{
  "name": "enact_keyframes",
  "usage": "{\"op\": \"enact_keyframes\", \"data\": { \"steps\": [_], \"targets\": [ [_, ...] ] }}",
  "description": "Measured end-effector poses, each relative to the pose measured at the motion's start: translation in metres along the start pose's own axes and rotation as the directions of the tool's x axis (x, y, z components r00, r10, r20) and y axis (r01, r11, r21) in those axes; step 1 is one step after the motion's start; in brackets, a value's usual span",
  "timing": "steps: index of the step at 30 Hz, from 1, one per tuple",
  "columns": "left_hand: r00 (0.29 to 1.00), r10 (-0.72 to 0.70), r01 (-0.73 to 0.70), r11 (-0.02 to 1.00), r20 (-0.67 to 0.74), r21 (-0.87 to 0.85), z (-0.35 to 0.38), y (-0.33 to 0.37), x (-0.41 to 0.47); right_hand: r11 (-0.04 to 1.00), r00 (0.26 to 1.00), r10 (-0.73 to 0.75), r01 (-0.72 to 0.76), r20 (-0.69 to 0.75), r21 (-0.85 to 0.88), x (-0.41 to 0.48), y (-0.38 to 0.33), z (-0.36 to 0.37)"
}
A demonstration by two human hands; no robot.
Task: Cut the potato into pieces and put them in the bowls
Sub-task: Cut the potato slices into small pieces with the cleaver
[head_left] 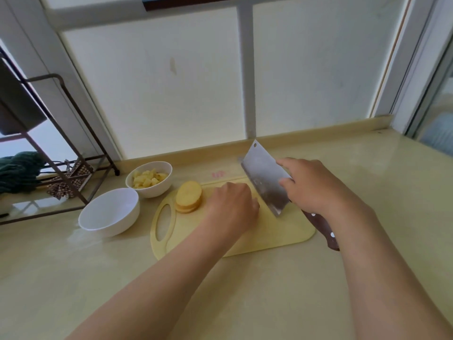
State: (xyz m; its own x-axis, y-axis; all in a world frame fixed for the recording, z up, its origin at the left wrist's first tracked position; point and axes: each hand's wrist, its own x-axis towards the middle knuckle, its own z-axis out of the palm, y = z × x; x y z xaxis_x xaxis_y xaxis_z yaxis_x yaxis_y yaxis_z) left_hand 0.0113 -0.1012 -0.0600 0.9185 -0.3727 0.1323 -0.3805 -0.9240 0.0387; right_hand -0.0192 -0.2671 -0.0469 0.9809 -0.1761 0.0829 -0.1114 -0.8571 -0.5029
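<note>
Cutting step. Right hand (316,190) fingers wrapped round cleaver (263,177) beside left hand (232,204), fingers curled, hold hidden. Potato slices (188,196) stacked on board (269,239), cubes (148,180) in bowl (153,193). Needs chop clear of knuckles.

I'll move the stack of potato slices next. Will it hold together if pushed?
Probably not: the potato slices lie loosely stacked with edges offset, so a push would likely fan them out. Flat rounds shouldn't roll. Cut faces are probably slippery to pinch.
</note>
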Motion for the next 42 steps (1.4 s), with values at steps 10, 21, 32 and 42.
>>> {"op": "enact_keyframes", "data": {
  "steps": [10,21,32,42],
  "targets": [
    [0.989,0.117,-0.075,0.927,0.093,-0.367,-0.002,-0.053,-0.027,0.999,0.999,-0.038,0.038,0.014,-0.027,-0.003,-0.007,0.000],
    [0.867,0.494,-0.493,0.826,-0.071,-0.273,0.022,-0.056,-0.011,0.996,0.998,-0.047,0.051,0.053,-0.076,-0.011,-0.018,-0.005],
    [0.761,0.580,-0.648,0.685,-0.290,-0.333,0.041,-0.063,-0.008,0.998,0.981,-0.011,0.024,0.195,-0.065,-0.022,-0.038,-0.002],
    [0.737,0.617,-0.676,0.665,-0.276,-0.319,0.043,-0.065,-0.007,0.993,0.945,0.114,-0.120,0.307,0.000,-0.027,-0.061,-0.004]
  ]
}}
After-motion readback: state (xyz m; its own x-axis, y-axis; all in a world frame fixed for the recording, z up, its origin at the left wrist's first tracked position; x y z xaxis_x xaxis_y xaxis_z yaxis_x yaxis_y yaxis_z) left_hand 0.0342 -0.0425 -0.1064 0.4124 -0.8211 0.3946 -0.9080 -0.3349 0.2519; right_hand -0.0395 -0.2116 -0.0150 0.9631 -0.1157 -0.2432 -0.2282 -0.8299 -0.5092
